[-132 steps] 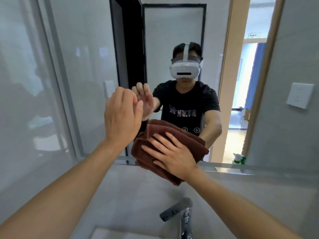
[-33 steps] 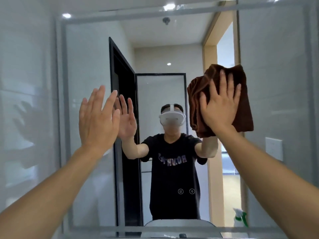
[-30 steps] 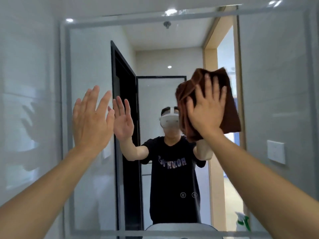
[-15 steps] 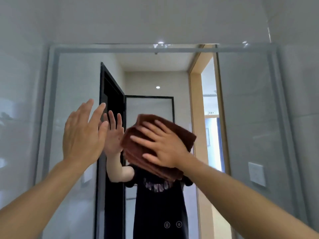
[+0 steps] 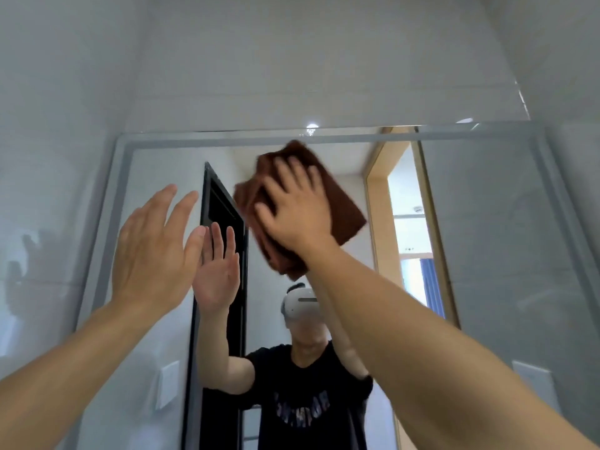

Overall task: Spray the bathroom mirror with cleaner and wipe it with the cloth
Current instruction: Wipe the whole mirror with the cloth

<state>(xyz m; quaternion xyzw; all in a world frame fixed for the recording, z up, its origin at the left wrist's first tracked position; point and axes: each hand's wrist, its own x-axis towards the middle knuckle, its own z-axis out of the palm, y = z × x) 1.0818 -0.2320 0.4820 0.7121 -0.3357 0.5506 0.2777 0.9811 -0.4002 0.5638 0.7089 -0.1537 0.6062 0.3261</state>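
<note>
Right hand (image 5: pixel 297 216) flat-pressing cloth (image 5: pixel 337 203) high on mirror (image 5: pixel 487 238), left hand (image 5: pixel 149 251) spread, holding nothing; no curled grip, so cloth could slip off near the top edge.

The person is wearing a black short-sleeved T-shirt (image 5: pixel 302 394) with pale, blurred lettering across the chest and a white headset (image 5: pixel 300 307) strapped over the head. Both forearms are showing bare, with no watch, ring or glove on the left hand (image 5: pixel 152 251) or right hand (image 5: pixel 297 212).
</note>
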